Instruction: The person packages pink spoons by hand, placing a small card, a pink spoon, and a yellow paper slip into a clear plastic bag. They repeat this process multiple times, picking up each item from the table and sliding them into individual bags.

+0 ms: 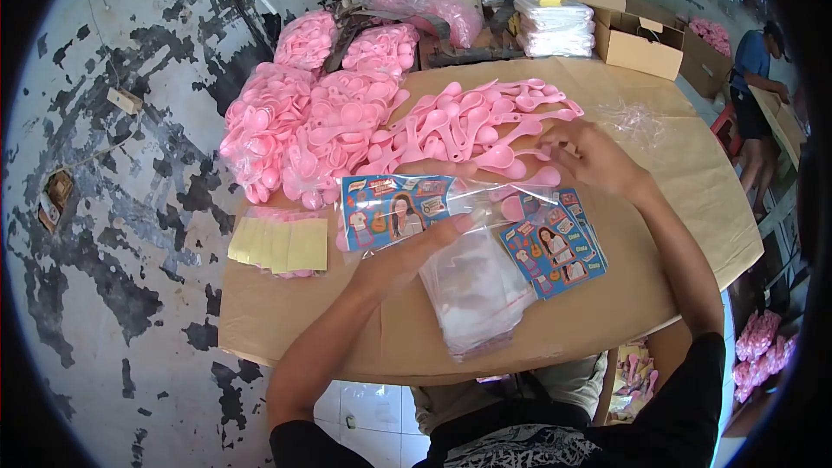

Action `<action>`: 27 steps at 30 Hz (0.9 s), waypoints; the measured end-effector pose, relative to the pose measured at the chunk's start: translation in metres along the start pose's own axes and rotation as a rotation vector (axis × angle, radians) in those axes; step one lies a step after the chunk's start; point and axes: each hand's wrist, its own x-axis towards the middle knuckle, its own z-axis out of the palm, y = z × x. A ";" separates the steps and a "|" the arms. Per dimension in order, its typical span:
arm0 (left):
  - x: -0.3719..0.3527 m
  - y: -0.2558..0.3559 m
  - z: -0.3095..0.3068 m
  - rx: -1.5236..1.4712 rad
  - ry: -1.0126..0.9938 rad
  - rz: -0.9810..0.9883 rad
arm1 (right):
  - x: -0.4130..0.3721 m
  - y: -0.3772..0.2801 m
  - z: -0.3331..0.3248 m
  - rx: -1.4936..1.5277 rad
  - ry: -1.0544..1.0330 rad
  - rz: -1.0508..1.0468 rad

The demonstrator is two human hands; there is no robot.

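My left hand (446,232) is closed on a clear plastic bag (477,194), which has a blue printed card (396,211) inside its left part. My right hand (598,156) is at the near right side of a loose heap of pink spoons (468,117). Its fingers are curled at the handle end of one pink spoon (496,158); the exact contact is hard to see. Below the held bag lies a stack of clear plastic bags (479,286). Beside that stack are several blue printed cards (559,247), fanned out and overlapping.
Bulging bags of pink spoons (338,113) stand at the back left. A row of yellowish cards (279,243) lies at the left edge of the brown-covered table (399,342). Behind are a white plastic-wrapped stack (555,28) and a cardboard box (640,48). Another person (756,78) stands far right.
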 end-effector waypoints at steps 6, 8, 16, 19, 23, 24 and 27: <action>-0.001 0.007 0.008 -0.014 -0.026 -0.133 | -0.001 -0.003 0.001 -0.067 -0.167 0.134; 0.001 0.004 0.008 -0.014 -0.066 -0.094 | -0.004 -0.006 0.000 0.019 -0.083 0.125; 0.004 -0.011 0.002 -0.221 -0.057 0.051 | -0.036 0.012 -0.039 0.695 0.220 0.111; 0.005 -0.010 0.004 -0.299 0.001 0.034 | -0.041 -0.034 -0.043 0.692 0.090 0.249; 0.007 -0.009 -0.002 -0.348 0.048 0.037 | -0.037 -0.052 -0.017 0.573 -0.044 -0.040; 0.007 -0.008 -0.004 -0.358 0.059 0.043 | -0.037 -0.053 -0.017 0.536 -0.034 -0.052; 0.006 -0.008 -0.006 -0.365 0.118 0.036 | -0.036 -0.060 -0.017 0.509 0.011 -0.051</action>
